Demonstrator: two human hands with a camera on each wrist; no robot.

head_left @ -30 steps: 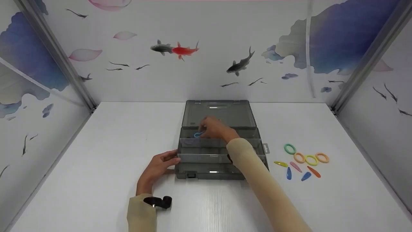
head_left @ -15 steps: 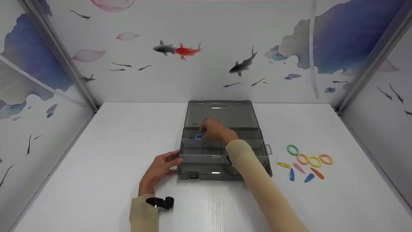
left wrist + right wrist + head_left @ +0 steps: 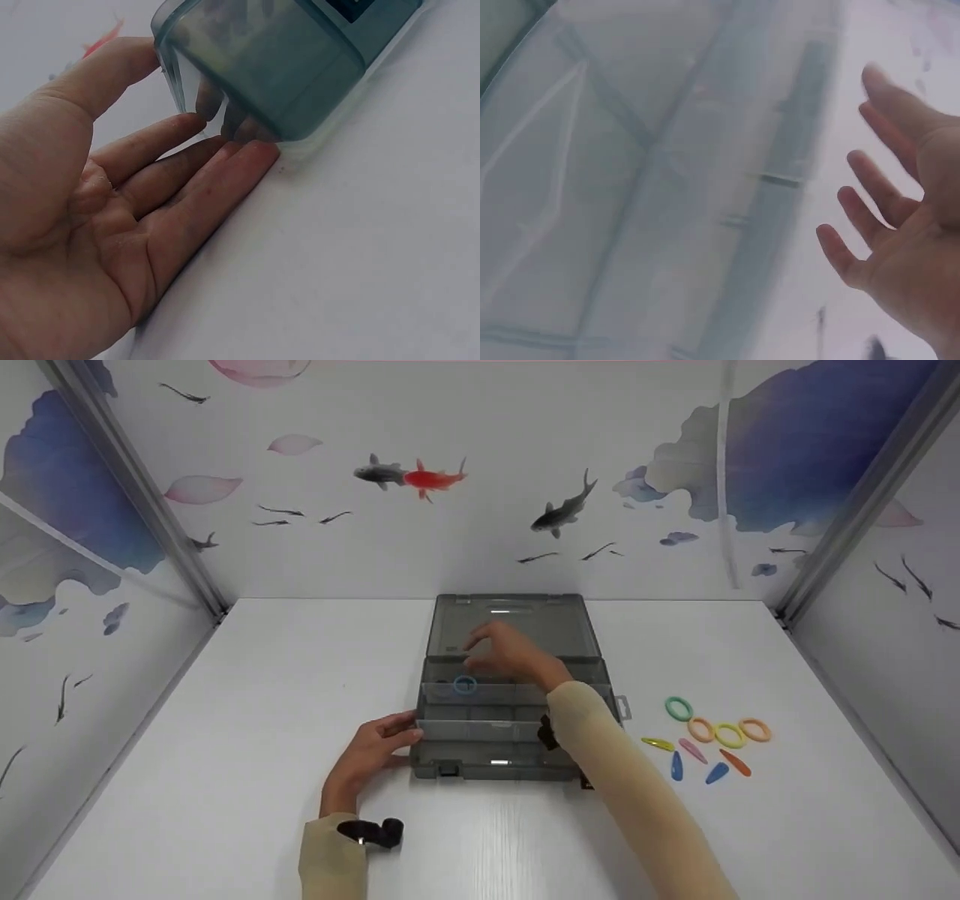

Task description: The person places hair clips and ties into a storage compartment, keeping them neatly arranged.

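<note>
A grey translucent compartment box (image 3: 480, 750) stands with its lid (image 3: 525, 622) folded back toward the wall. In its back row, at the left, lies a blue ring-shaped hair tie (image 3: 465, 685), seen through the clear divider. My right hand (image 3: 510, 652) hovers over that row with nothing in it, and its fingers are spread apart in the right wrist view. The left hand (image 3: 371, 750) steadies the box's left side. In the left wrist view its straight fingers (image 3: 217, 176) touch the lower edge of the box wall, and the thumb rests higher up on it.
Right of the box lie a green hair tie (image 3: 679, 708), a yellow one (image 3: 729, 735) and two orange ones. Several snap hair clips, including a pink clip (image 3: 693, 751) and an orange clip (image 3: 735, 762), lie before them. A patterned wall (image 3: 480, 547) closes the back.
My right hand has let go of the blue hair tie, which now lies in the back row. The hand has risen slightly and its fingers have spread. The left hand stays put.
</note>
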